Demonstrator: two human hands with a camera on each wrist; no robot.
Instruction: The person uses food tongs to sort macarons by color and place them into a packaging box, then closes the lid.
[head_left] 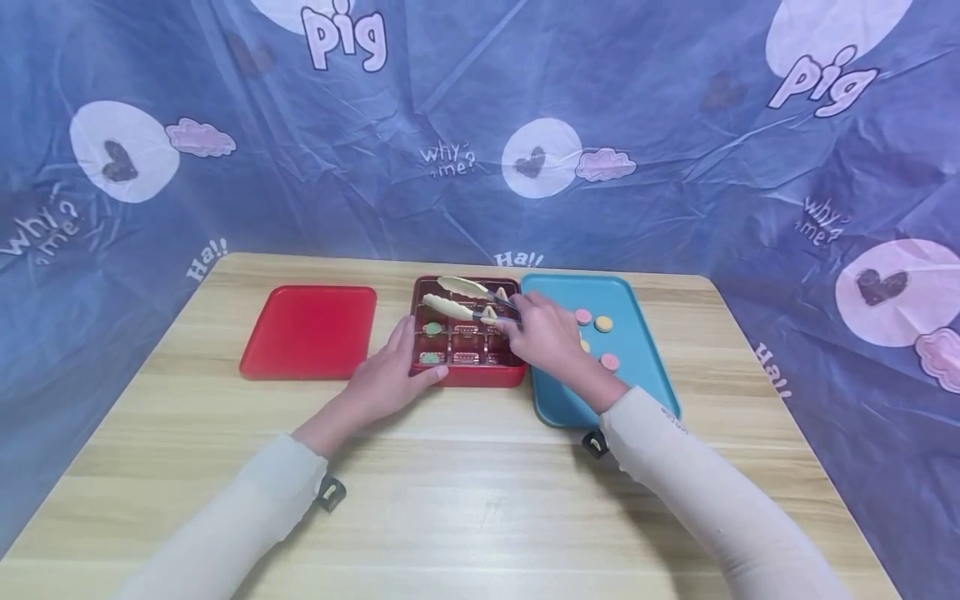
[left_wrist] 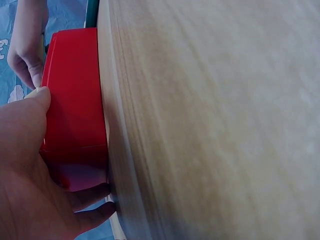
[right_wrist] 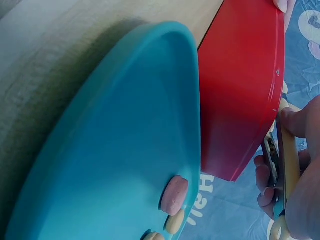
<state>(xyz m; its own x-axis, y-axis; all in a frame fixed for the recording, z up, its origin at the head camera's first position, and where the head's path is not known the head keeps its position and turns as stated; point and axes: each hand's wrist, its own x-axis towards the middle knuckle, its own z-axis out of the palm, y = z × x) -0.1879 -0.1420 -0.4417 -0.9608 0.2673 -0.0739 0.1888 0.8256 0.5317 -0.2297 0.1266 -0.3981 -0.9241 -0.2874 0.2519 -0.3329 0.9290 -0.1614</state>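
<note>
Red box [head_left: 468,377] is sitting toward the 12 o'clock edge of the wooden table [head_left: 457,508], so I'll use the box as the clock. Left hand [head_left: 385,379] is at about 8 o'clock, thumb on the near rim, fingers fairly straight along the 9 o'clock side. They're spread apart and just touching the box, not clamped on it.

Right hand [head_left: 550,337] is over at 3 o'clock and it's got a proper grip on some tongs [head_left: 450,307]. Those reach across the box toward 10 o'clock, pale tips apart; can't tell if anything's between them.

Inside, 2 green pieces [head_left: 433,328] sit in separate compartments, around 8 and 9 o'clock. Blue tray [head_left: 558,408] is just beside the box at 3 o'clock, and I can see 2 pink pieces [head_left: 582,317] and 2 yellow pieces [head_left: 603,324] on it. Flat red tray [head_left: 309,333] is at 9 o'clock, with a blue printed backdrop [head_left: 375,167] behind everything at 12.
</note>
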